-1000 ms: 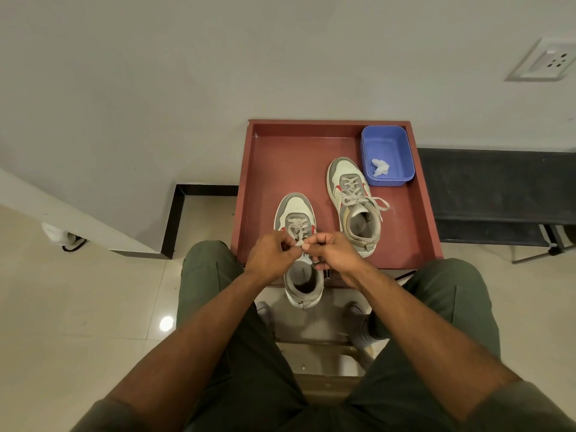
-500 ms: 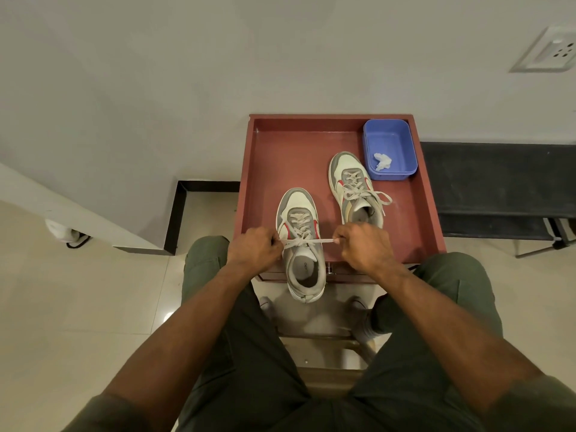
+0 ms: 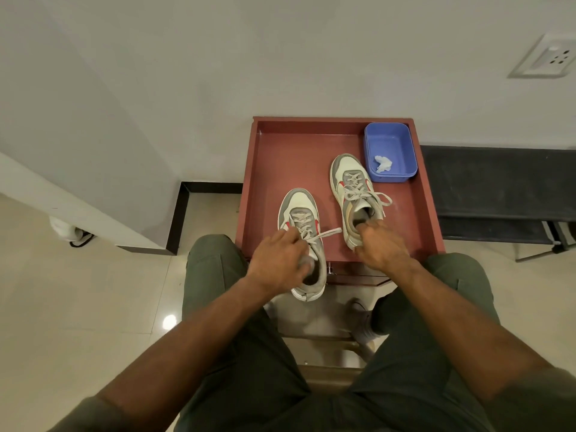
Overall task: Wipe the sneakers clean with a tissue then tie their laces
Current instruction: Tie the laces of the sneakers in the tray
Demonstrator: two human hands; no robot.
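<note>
The sneakers sit on the red tabletop (image 3: 271, 169), toes pointing away from me: the near sneaker (image 3: 304, 241) at the front edge with its heel hanging over, the far sneaker (image 3: 355, 198) just beside the blue tub (image 3: 391, 151), where the crumpled tissue (image 3: 382, 163) lies. Half a second ago I had both hands pulling the near sneaker's lace taut; now they have parted. My left hand (image 3: 279, 260) rests on that sneaker's collar, fingers curled loosely at the lace knot (whether it is pinching the lace I cannot tell), and one lace end (image 3: 327, 233) trails free to the right. My right hand (image 3: 378, 243) has moved across to the heel of the far sneaker, fingers relaxed and touching its collar, not gripping. I judge the near knot is cinched. With the tissue set aside, wiping looks finished. The far sneaker's laces (image 3: 366, 194) already look bowed, so I would check them next.
</note>
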